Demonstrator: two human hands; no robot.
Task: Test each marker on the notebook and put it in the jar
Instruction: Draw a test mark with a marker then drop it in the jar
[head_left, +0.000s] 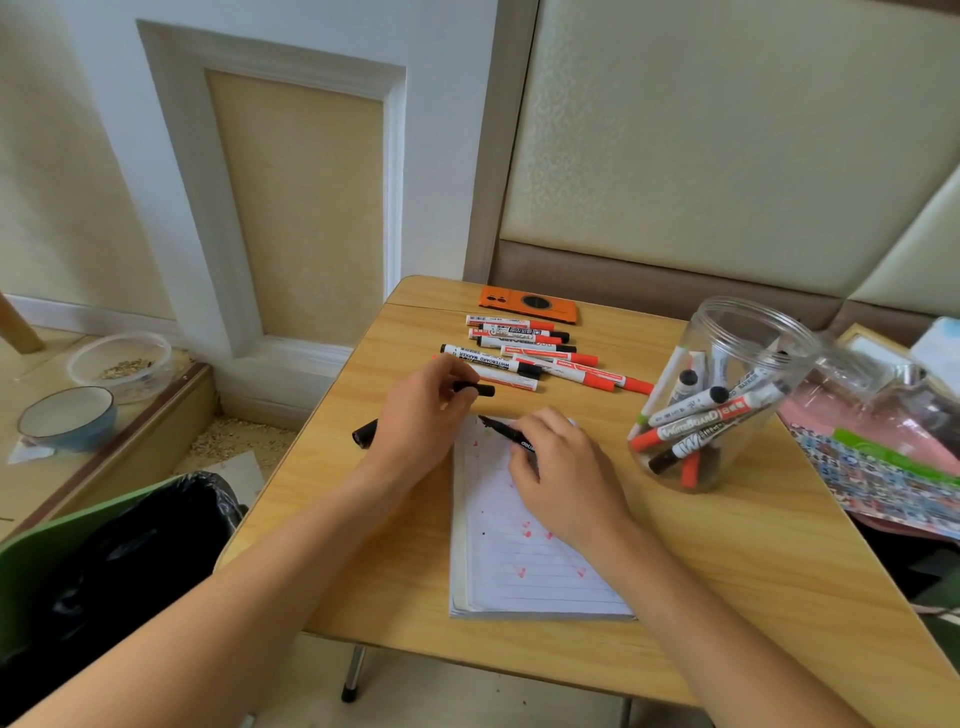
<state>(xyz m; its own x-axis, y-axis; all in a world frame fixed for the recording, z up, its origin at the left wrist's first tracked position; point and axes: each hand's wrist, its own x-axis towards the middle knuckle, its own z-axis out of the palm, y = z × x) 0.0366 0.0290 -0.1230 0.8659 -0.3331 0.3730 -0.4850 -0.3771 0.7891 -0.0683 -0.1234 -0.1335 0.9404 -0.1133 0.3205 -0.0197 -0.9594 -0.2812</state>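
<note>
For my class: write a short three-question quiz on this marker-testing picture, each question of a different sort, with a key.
1. True or false: the right hand holds a black marker with its tip at the top of the notebook.
2. Multiple choice: what does the left hand pinch? A) a black cap B) a red marker C) the phone
3. Fill in: the clear jar stands to the ______ of the notebook and already holds markers.

Key: 1 true; 2 A; 3 right. The untested markers lie in a group on the table, beyond the notebook and in front of the orange phone.
</note>
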